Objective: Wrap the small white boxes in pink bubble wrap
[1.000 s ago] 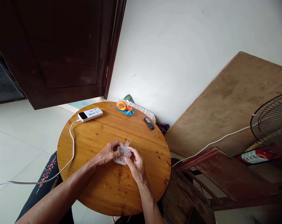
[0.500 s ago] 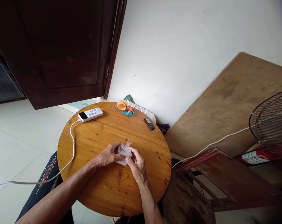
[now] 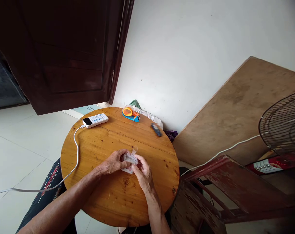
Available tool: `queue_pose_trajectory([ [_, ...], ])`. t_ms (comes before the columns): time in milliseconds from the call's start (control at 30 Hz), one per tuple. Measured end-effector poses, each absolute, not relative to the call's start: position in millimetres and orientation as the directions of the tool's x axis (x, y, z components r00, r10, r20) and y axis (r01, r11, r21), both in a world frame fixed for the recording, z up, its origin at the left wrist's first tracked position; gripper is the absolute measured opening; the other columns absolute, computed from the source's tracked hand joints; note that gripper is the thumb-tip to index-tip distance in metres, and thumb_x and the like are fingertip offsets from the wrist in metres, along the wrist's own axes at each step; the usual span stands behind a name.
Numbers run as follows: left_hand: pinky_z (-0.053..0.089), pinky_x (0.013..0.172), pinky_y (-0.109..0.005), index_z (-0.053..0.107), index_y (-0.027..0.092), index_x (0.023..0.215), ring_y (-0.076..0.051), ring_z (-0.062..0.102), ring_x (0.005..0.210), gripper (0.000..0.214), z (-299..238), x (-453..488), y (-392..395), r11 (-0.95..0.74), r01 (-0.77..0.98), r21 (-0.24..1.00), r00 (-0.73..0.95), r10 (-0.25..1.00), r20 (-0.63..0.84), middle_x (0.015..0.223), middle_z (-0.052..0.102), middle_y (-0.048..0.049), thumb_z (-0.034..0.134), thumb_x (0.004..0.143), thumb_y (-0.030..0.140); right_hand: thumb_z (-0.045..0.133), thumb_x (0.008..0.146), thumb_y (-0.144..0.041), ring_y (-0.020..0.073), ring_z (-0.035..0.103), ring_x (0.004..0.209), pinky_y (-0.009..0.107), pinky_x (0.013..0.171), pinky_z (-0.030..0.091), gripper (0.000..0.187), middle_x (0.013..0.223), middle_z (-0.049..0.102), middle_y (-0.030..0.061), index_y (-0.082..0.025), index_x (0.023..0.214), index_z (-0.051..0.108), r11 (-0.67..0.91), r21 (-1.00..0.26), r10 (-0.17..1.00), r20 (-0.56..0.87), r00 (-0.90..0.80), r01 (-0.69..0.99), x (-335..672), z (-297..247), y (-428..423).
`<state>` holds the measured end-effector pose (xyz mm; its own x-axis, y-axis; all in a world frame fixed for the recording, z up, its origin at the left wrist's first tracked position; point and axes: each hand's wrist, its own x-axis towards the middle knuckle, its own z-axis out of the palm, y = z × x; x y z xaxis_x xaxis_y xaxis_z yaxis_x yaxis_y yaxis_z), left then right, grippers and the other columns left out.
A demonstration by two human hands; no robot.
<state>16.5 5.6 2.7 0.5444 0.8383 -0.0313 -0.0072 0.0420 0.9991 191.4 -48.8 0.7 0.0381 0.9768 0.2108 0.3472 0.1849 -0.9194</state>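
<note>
Single head-worn view, facing forward and down, hands [image 3: 114, 162] near, wall [image 3: 181, 55] beyond

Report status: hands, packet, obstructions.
Left hand and right hand pinching translucent plastic packet. Clear strip at its far side. Tape dispenser farther off, not obstructing.

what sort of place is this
Most likely a room in a home: there's a small round wooden table, a dark panelled door and, at the right edge, what looks like a wire-caged fan.
</note>
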Motion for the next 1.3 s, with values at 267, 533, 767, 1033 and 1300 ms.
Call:
queue_pose_trajectory([
  [267, 0.042, 0.064, -0.024, 0.061, 0.013, 0.104, -0.014, 0.056, 0.071, 0.039, 8.3, 16.4, 4.7, 0.026, 0.024, 0.999, 0.543, 0.839, -0.035, 0.08, 0.065, -0.0007, 0.07, 0.07, 0.03, 0.063, 0.079, -0.032, 0.0176, 0.066, 0.075, 0.026, 0.068, 0.055, 0.032, 0.095, 0.071, 0.0043, -0.019, 0.109, 0.063, 0.196, -0.926, 0.976, 0.217, 0.03, 0.323, 189.7, 3.4, -47.5],
  [533, 0.042, 0.064, -0.024, 0.062, 0.013, 0.104, -0.014, 0.056, 0.072, 0.038, 8.3, 15.9, 4.5, 0.012, 0.032, 0.999, 0.542, 0.84, -0.027, 0.08, 0.065, -0.0008, 0.067, 0.07, 0.03, 0.063, 0.08, -0.032, 0.0173, 0.065, 0.074, 0.026, 0.066, 0.054, 0.032, 0.093, 0.071, 0.0041, -0.019, 0.109, 0.064, 0.192, -0.91, 0.974, 0.221, 0.039, 0.368, 189.1, 4.6, -48.1],
  [767, 0.044, 0.065, -0.025, 0.062, 0.013, 0.105, -0.015, 0.057, 0.074, 0.039, 6.0, 15.6, 5.4, 0.013, 0.039, 0.999, 0.539, 0.842, -0.032, 0.083, 0.066, -0.0015, 0.067, 0.07, 0.029, 0.062, 0.08, -0.031, 0.0181, 0.066, 0.077, 0.026, 0.067, 0.054, 0.031, 0.094, 0.072, 0.004, -0.02, 0.109, 0.064, 0.2, -0.908, 0.973, 0.227, 0.031, 0.368, 188.8, 7.4, -48.9],
  [1033, 0.046, 0.066, -0.025, 0.061, 0.013, 0.109, -0.016, 0.059, 0.074, 0.043, 1.1, 16.0, 5.7, 0.036, 0.014, 0.999, 0.541, 0.84, -0.038, 0.086, 0.067, -0.0027, 0.069, 0.07, 0.031, 0.062, 0.079, -0.031, 0.0175, 0.065, 0.076, 0.025, 0.067, 0.053, 0.031, 0.091, 0.072, 0.0028, -0.02, 0.108, 0.065, 0.195, -0.912, 0.973, 0.226, 0.044, 0.362, 186.9, 8.0, -49.6],
  [1300, 0.045, 0.067, -0.025, 0.061, 0.013, 0.104, -0.016, 0.058, 0.074, 0.042, 8.1, 15.1, 4.2, 0.03, 0.024, 0.999, 0.545, 0.838, -0.038, 0.084, 0.066, -0.0021, 0.07, 0.07, 0.035, 0.062, 0.08, -0.029, 0.0195, 0.066, 0.082, 0.028, 0.074, 0.054, 0.029, 0.097, 0.072, 0.0039, -0.02, 0.107, 0.066, 0.227, -0.884, 0.961, 0.271, 0.053, 0.408, 185.7, 10.6, -51.2],
])
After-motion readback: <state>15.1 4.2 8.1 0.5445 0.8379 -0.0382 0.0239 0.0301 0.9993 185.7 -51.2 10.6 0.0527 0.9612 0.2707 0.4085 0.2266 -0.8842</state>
